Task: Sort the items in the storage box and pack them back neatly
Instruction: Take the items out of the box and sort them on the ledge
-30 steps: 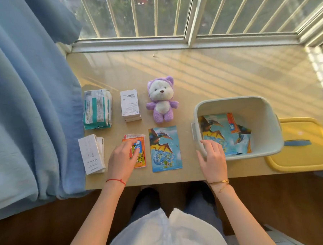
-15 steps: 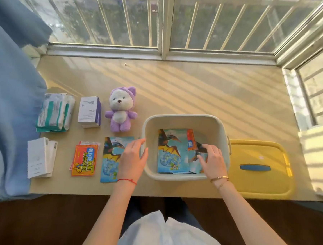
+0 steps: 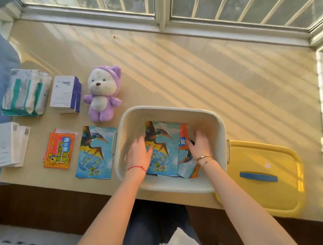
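Cream plastic box (image 3: 172, 110) is set at the sill's near edge, its long axis left to right. Dinosaur packets (image 3: 163, 141) and orange sachets (image 3: 183, 135) are laid flat inside, lengthwise toward the window. Left hand (image 3: 138, 153) and right hand (image 3: 200, 145) are spread flat on them, nothing gripped.

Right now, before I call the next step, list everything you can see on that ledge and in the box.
storage box: 1, cream, centre near edge
dinosaur packs in box: several, blue, under both hands
orange packet in box: 1, beside them
lid: 1, yellow, blue handle, right of box
dinosaur pack: 1, left of box
orange sachets: small stack, further left
plush bear: 1, purple-white
white boxes: stack, left of bear
green-white packs: stack, far left
white cartons: stack, near left
left hand: in box
right hand: in box
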`<action>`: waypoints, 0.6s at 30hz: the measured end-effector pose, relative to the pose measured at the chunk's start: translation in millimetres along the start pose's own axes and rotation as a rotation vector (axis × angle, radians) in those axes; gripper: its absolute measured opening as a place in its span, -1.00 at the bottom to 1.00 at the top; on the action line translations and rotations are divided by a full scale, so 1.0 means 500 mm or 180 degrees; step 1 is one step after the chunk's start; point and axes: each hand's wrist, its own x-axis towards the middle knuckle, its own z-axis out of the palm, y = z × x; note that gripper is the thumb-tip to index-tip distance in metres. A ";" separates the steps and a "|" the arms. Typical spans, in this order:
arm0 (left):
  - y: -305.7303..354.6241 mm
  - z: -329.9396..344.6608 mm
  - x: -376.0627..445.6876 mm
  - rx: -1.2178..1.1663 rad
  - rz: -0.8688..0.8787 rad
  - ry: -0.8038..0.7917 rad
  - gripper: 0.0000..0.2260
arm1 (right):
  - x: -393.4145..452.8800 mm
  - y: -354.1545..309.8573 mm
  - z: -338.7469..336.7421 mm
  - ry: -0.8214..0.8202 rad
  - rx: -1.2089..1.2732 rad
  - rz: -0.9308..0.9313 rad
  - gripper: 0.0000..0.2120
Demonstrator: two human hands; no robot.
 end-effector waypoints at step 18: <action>-0.020 0.068 0.042 -0.0713 -0.0685 -0.0041 -0.47 | 0.074 0.011 0.064 0.0321 0.0548 0.0398 -0.84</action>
